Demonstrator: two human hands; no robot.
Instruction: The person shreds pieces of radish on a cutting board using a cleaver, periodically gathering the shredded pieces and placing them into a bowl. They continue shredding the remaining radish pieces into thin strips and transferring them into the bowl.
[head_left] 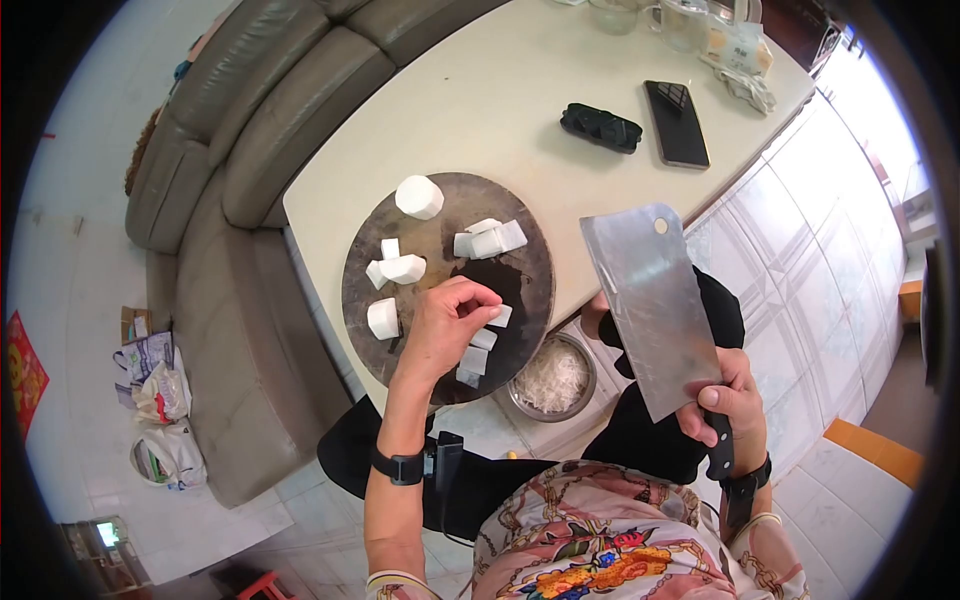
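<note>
My left hand [450, 322] is over the round dark cutting board [437, 205], its fingertips pinched on a white piece [498, 316]. Just below it on the board lie more white slices [472, 366]. Other white pieces [490, 239] form a group near the board's upper right. A round white chunk [419, 197], some small cut pieces [403, 269] and another chunk [383, 319] sit along the left side. My right hand [728, 400] is closed round the black handle of a wide cleaver [655, 300], whose blade points up, off the board and right of it.
A metal bowl [553, 378] of white shreds stands below the table edge. On the pale table [480, 100] are a black case [601, 128], a phone [677, 124], glass cups [683, 20] and a tissue pack [738, 50]. A grey sofa [245, 350] stands at the left.
</note>
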